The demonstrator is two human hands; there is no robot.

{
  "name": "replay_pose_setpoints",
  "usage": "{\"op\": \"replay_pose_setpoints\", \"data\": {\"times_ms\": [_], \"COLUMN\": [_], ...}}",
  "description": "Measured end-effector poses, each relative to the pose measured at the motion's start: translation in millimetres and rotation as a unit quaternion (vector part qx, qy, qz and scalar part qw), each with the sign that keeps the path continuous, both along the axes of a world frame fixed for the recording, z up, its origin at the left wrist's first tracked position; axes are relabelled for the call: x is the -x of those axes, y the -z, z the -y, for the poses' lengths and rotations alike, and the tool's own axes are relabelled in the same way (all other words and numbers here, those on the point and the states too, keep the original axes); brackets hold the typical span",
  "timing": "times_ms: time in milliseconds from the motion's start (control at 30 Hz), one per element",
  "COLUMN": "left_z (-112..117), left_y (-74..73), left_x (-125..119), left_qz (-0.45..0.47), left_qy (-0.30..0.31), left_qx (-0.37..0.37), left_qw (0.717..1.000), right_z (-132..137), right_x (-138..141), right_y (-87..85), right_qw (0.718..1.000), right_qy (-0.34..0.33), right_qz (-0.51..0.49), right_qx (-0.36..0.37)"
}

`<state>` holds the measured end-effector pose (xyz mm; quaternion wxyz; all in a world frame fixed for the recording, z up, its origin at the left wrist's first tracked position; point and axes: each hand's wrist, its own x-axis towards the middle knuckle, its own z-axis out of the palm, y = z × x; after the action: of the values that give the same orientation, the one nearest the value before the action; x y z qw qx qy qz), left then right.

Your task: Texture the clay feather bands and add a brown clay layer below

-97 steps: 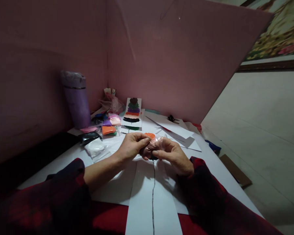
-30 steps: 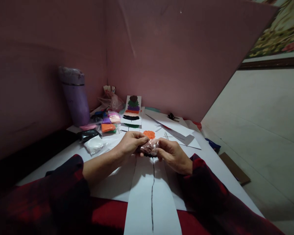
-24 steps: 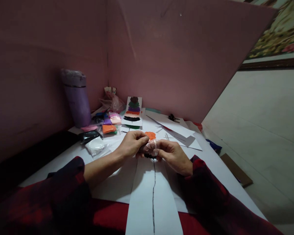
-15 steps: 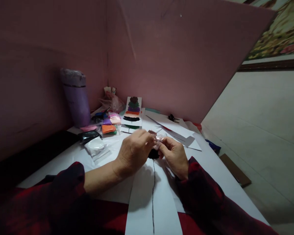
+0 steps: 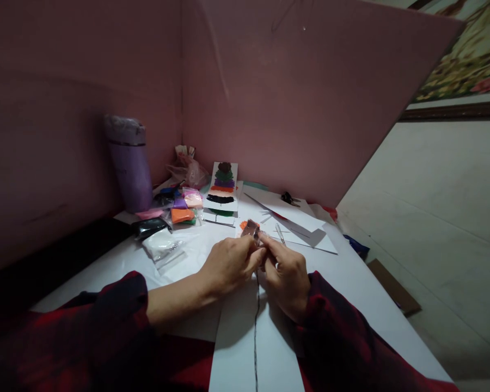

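Observation:
My left hand (image 5: 227, 265) and my right hand (image 5: 286, 272) meet over a white paper strip (image 5: 245, 337) with a black line down its middle. Both are closed, pinching a small clear bag of brown material (image 5: 251, 229) that sticks up between the fingertips. An orange patch (image 5: 243, 224) on the paper shows just behind the bag. A thin pen-like tool (image 5: 280, 234) lies on the paper right of the hands.
Small bags of coloured material (image 5: 181, 208) lie at the back left beside a purple tumbler (image 5: 129, 165). A card with stacked coloured shapes (image 5: 222, 187) leans against the pink wall. White paper sheets (image 5: 294, 218) lie at the back right. The table edge drops to the floor on the right.
Both hands have drawn nearer to me and lower onto the paper. The bag, earlier held crosswise between them, now stands up from the fingertips, and the orange patch is mostly covered.

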<state>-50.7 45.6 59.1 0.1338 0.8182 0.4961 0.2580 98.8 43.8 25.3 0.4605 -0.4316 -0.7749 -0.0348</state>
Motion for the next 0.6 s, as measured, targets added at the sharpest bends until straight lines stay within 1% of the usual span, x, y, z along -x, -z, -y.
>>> {"op": "replay_pose_setpoints", "data": {"times_ms": [167, 300, 467, 600], "left_z": [-2, -4, -4, -4], "left_y": [4.0, 7.4, 4.1, -1.8], "left_x": [0, 0, 2, 5], "left_qz": [-0.045, -0.057, -0.079, -0.097], "left_qy": [-0.01, -0.006, 0.026, 0.067], "left_qx": [-0.021, -0.039, -0.06, -0.064], "left_qw": [0.999, 0.998, 0.995, 0.991], "right_z": [5, 8, 6, 3], "right_x": [4, 4, -3, -12], "right_y": [-1.5, -7.2, -17.3, -24.2], "right_qw": [0.999, 0.998, 0.991, 0.978], "right_qy": [-0.012, -0.003, -0.024, -0.055], "right_qz": [0.044, 0.059, 0.124, 0.188], "right_qx": [-0.026, -0.02, 0.032, 0.071]}}
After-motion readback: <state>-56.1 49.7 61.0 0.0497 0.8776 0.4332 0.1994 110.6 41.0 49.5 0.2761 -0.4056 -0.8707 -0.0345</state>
